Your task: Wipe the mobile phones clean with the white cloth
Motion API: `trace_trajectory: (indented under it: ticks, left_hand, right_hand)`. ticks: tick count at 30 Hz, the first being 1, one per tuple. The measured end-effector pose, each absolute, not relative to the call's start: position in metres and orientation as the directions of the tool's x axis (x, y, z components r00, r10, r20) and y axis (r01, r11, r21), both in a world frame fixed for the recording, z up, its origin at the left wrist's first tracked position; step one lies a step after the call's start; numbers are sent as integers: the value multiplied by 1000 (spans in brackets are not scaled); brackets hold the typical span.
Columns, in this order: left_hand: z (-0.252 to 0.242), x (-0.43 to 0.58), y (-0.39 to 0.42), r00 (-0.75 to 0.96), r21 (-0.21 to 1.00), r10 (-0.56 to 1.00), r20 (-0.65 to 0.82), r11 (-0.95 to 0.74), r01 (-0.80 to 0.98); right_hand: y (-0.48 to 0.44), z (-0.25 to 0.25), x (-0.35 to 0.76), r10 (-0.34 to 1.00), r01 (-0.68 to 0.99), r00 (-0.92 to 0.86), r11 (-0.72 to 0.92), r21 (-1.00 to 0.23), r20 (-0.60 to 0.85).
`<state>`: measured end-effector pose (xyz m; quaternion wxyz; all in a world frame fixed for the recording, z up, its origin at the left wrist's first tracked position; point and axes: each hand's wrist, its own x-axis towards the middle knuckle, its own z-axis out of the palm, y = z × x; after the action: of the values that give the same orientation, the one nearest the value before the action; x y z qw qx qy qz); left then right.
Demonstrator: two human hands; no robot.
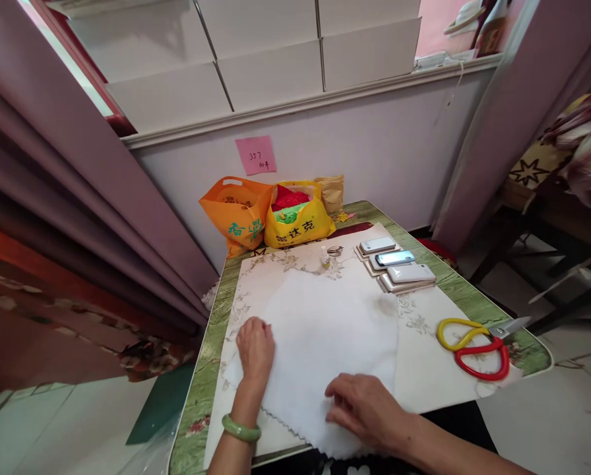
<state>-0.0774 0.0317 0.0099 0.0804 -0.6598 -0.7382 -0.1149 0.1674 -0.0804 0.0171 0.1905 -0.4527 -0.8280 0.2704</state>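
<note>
White cloth (325, 330): L hand (256, 346) flat on it, R hand (362, 406) half-curled, touching.

Clearance: centre open, back and right side obstructed.
The middle of the white cloth (325, 323) lies bare. Behind it stand a small bottle (324, 257) and three phones (399, 264); two bags (270, 218) block the far edge, and scissors (473, 346) lie at the right.

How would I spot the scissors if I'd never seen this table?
Start at the green marbled table and go to its right side, past the white cloth. The scissors lie flat there, the only thing with one yellow and one red handle.
</note>
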Motion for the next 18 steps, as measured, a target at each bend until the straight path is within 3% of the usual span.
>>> trace_trajectory:
  ticks: [2, 5, 9, 14, 18]
  left_hand:
    - [4, -58, 28, 33, 96, 953, 301, -64, 993]
    - [-10, -33, 20, 126, 113, 954, 273, -161, 980]
    - [-23, -23, 13, 189, 118, 970, 155, -208, 971]
    - [-18, -27, 14, 172, 148, 981, 89, -184, 972]
    - [-8, -20, 16, 130, 244, 991, 7, -128, 961]
  right_hand:
    - [-60, 16, 172, 888, 678, -427, 438, -590, 169]
    - [-24, 2, 180, 882, 762, -377, 469, -446, 283]
    - [3, -24, 185, 893, 844, -403, 448, -296, 202]
    - [4, -35, 185, 907, 858, -398, 422, -292, 142]
    - [6, -24, 182, 923, 854, -375, 381, -355, 87]
